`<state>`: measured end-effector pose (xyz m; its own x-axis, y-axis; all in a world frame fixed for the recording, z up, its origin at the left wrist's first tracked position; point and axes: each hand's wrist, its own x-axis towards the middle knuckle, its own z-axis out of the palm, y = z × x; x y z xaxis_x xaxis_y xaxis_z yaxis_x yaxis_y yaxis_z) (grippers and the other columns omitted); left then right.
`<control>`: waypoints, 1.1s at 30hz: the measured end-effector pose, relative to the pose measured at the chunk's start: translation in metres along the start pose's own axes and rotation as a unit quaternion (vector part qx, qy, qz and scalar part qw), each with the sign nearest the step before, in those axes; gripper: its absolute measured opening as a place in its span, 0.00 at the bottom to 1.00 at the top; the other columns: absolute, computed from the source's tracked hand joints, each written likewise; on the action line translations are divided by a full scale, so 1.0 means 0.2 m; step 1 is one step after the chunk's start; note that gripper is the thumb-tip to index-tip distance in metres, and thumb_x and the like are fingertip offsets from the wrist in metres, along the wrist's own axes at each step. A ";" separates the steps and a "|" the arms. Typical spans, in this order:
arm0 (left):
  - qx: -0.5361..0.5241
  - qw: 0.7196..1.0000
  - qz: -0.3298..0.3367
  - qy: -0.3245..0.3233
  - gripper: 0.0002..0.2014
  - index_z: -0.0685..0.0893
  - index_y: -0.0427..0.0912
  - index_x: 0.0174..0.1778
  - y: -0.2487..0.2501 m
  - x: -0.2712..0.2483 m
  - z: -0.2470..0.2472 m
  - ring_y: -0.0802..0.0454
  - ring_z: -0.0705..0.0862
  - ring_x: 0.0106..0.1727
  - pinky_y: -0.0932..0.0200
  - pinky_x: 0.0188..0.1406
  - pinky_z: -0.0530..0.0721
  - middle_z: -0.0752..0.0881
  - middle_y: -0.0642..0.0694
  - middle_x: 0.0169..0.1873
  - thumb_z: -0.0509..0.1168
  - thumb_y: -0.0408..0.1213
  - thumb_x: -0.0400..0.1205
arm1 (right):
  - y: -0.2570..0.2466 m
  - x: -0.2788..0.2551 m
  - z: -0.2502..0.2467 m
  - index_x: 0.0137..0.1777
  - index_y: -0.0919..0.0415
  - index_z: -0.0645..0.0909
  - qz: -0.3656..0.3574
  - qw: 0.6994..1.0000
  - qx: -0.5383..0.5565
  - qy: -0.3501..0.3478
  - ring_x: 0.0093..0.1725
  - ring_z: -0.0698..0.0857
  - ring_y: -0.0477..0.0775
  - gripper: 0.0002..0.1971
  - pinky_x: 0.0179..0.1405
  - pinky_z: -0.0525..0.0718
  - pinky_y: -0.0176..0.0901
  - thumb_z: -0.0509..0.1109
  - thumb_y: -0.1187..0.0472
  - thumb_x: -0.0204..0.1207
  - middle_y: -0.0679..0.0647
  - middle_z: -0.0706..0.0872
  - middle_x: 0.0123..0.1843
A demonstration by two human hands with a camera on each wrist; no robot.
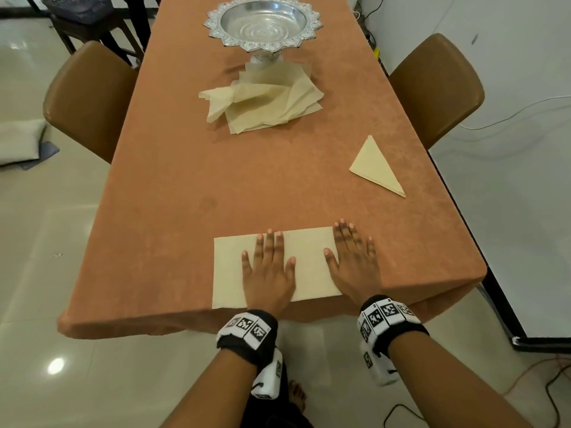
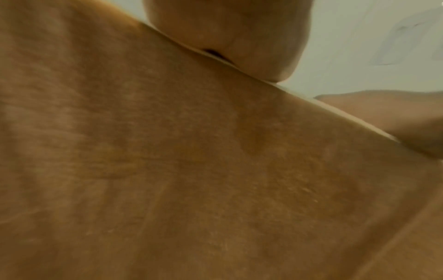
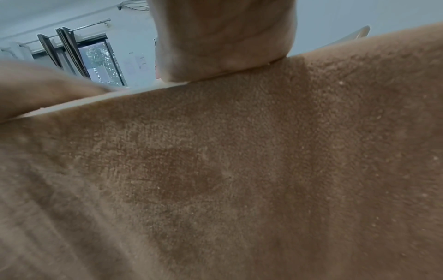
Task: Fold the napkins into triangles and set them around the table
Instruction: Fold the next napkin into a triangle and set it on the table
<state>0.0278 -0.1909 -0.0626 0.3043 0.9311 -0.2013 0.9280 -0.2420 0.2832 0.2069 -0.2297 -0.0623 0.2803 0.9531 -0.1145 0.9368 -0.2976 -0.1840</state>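
No brand or readable writing shows anywhere; the only markings are the black-and-white square code patterns on the wrist bands, and those carry no words. Both hands lie flat on a cream napkin spread at the near edge of the table, which is covered in an orange-brown cloth. The left hand rests palm down on the middle of the napkin, fingers straight and slightly spread, the thumb angled off to the right. The right hand lies palm down across the napkin's right edge, fingers straight and fanned a little, its thumb on the napkin and the outer fingers on the cloth beyond it. Neither hand pinches or curls round anything. The wrist views show mostly the cloth up close, with the underside of each hand pressed to the thin pale edge of the napkin. A folded triangle napkin lies to the right near the table's edge, well apart from the hands. A loose pile of napkins sits farther away, just in front of a silver pedestal bowl. A brown chair stands at either side.
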 end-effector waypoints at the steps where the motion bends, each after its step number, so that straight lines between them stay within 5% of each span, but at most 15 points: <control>1: 0.010 1.000 -0.018 0.004 0.34 0.44 0.52 0.85 -0.08 -0.01 -0.02 0.52 0.43 0.84 0.40 0.79 0.38 0.43 0.53 0.84 0.31 0.59 0.82 | 0.00 0.00 0.00 0.84 0.54 0.44 -0.001 1.000 0.000 -0.001 0.84 0.45 0.48 0.39 0.80 0.41 0.59 0.29 0.38 0.74 0.47 0.45 0.86; 8: -0.028 0.978 -0.200 0.060 0.32 0.43 0.45 0.84 -0.57 -0.09 -0.23 0.46 0.42 0.84 0.33 0.80 0.38 0.44 0.44 0.84 0.39 0.56 0.87 | 0.00 0.00 0.00 0.84 0.54 0.45 0.000 1.000 -0.004 0.000 0.84 0.45 0.49 0.40 0.81 0.42 0.58 0.29 0.38 0.73 0.48 0.45 0.86; 12: -0.022 0.998 0.013 0.064 0.32 0.40 0.47 0.84 -0.16 0.02 -0.18 0.51 0.37 0.84 0.45 0.78 0.31 0.38 0.50 0.83 0.34 0.54 0.84 | 0.00 0.00 0.00 0.85 0.54 0.46 0.003 1.000 0.000 0.002 0.84 0.45 0.49 0.40 0.80 0.42 0.58 0.29 0.38 0.73 0.48 0.46 0.86; 15: 0.007 0.999 0.047 -0.009 0.33 0.43 0.51 0.84 0.01 0.02 -0.07 0.52 0.42 0.84 0.42 0.80 0.37 0.42 0.53 0.84 0.29 0.57 0.82 | 0.01 0.00 0.00 0.85 0.54 0.45 0.005 1.000 -0.010 -0.004 0.84 0.45 0.48 0.40 0.80 0.41 0.58 0.28 0.38 0.73 0.47 0.45 0.86; 25: -0.004 0.994 -0.106 0.016 0.34 0.42 0.52 0.84 -0.48 -0.08 -0.13 0.50 0.41 0.84 0.36 0.79 0.38 0.43 0.52 0.84 0.33 0.62 0.83 | 0.00 -0.01 -0.02 0.84 0.54 0.44 0.001 1.000 -0.010 -0.017 0.84 0.45 0.49 0.39 0.80 0.40 0.58 0.29 0.38 0.74 0.47 0.45 0.86; 30: -0.034 0.958 -0.283 -0.040 0.36 0.45 0.40 0.84 -0.45 0.01 -0.36 0.33 0.40 0.83 0.27 0.76 0.40 0.44 0.32 0.83 0.42 0.58 0.85 | 0.05 0.02 -0.08 0.84 0.58 0.46 0.018 0.996 0.072 -0.045 0.84 0.46 0.52 0.31 0.81 0.44 0.56 0.49 0.47 0.86 0.52 0.46 0.86; 33: 0.040 0.991 -0.126 0.019 0.32 0.50 0.42 0.84 -0.32 0.16 -0.47 0.34 0.48 0.83 0.30 0.77 0.49 0.51 0.34 0.83 0.48 0.52 0.86 | 0.12 0.04 -0.17 0.79 0.65 0.62 0.092 0.976 0.181 0.075 0.77 0.65 0.62 0.26 0.74 0.66 0.55 0.60 0.62 0.83 0.62 0.67 0.79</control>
<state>-0.0428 -0.1198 0.0008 0.0534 0.9738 -0.2210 0.9880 -0.0194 0.1533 0.2384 -0.2282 -0.0343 0.4894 0.8712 -0.0382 0.7398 -0.4380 -0.5108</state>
